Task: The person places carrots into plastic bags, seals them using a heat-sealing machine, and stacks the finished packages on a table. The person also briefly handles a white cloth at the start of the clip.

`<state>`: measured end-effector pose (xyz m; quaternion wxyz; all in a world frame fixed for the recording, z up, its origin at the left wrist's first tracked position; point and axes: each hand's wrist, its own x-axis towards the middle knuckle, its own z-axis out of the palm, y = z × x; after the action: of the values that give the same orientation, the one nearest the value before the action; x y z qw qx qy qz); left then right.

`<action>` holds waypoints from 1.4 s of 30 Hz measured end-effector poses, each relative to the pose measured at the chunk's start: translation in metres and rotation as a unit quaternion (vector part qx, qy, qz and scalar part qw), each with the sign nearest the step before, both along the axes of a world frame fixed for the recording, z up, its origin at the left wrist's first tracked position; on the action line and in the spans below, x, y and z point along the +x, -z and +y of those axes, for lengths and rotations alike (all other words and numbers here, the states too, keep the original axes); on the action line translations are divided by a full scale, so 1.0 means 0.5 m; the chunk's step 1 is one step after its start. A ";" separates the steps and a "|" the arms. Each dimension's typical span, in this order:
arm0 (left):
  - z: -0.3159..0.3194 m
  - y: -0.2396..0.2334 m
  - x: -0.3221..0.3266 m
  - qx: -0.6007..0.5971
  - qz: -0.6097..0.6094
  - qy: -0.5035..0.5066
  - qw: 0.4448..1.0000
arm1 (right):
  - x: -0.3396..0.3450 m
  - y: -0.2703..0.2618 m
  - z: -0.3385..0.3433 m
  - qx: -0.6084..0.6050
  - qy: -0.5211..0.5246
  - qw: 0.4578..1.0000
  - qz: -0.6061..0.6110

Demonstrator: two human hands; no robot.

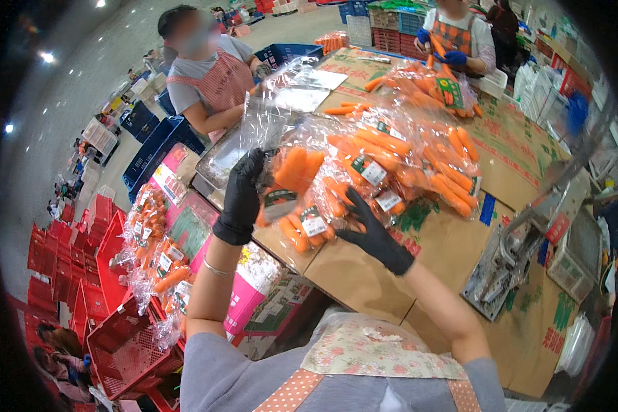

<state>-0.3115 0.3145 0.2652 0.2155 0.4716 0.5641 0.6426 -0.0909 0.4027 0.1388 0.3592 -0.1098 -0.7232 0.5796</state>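
My left hand [244, 193], in a black glove, grips the gathered top of a clear plastic bag of carrots [292, 172] and holds it up at the left of a pile. Gloved in black too, my right hand [373, 229] has its fingers spread at the near edge of the pile, by a labelled bag of carrots [309, 226]; it grips nothing that I can see. More bagged carrots [381, 147] lie heaped beyond both hands on the cardboard-covered table [365, 278]. Some bags bear white labels with writing.
A metal bag-sealing device [502, 273] stands at right, a metal tray [221, 159] at left. Bagged carrots [167, 265] lie over red crates [134, 345] at lower left. A co-worker [211, 77] stands at upper left; another [458, 41], in blue gloves, handles carrots across the table.
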 end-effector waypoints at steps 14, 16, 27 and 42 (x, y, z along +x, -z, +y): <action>-0.230 0.355 0.312 -0.167 -0.565 -0.023 0.807 | 0.322 0.074 0.111 0.048 -0.122 0.901 -0.414; -0.233 0.348 0.275 -0.169 -0.395 -0.130 0.894 | 0.333 0.118 0.106 0.131 -0.035 0.899 -0.417; -0.061 0.323 0.421 -0.176 0.268 0.170 0.932 | 0.373 0.155 0.080 0.031 0.113 0.912 -0.393; -0.125 0.374 0.547 -0.107 0.441 0.317 0.833 | 0.510 0.202 -0.058 -0.253 0.246 0.909 -0.220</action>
<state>-0.0382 0.2519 0.0782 0.1847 0.8317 0.4843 0.1989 0.1641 0.3739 0.0378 0.2818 -0.4962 -0.5631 0.5977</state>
